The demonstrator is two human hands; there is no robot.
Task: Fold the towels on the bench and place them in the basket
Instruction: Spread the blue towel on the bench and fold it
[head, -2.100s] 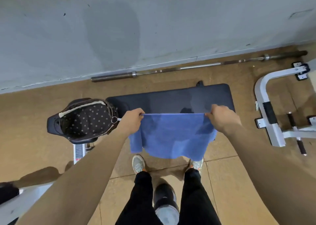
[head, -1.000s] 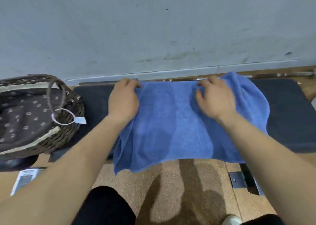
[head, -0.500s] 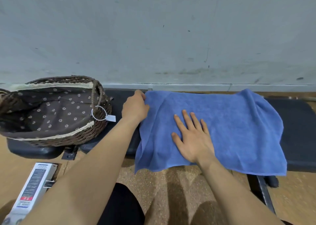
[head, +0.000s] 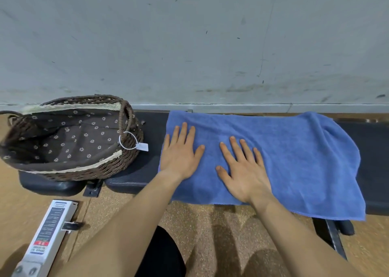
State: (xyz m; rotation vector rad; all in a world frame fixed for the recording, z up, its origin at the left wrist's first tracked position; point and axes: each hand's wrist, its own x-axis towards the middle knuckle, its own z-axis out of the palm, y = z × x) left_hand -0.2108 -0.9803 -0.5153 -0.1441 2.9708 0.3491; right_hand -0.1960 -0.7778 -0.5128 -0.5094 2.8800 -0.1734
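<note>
Both hands flat, fingers spread: left hand (head: 180,153) and right hand (head: 242,170) press blue towel (head: 294,161) onto tabletop (head: 147,167). Near edge overhangs. Wicker basket (head: 69,137) sits left, apart from towel.

One blue towel (head: 294,161), one wicker basket (head: 84,172) carrying one white tag (head: 142,146), one bench (head: 145,167), and two hands: left hand (head: 181,156), right hand (head: 242,176).

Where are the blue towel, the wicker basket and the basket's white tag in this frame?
blue towel (head: 294,161), head view, on the flat middle of the cloth.
wicker basket (head: 88,172), head view, on the near woven wall.
white tag (head: 142,146), head view, on the paper label itself.
</note>
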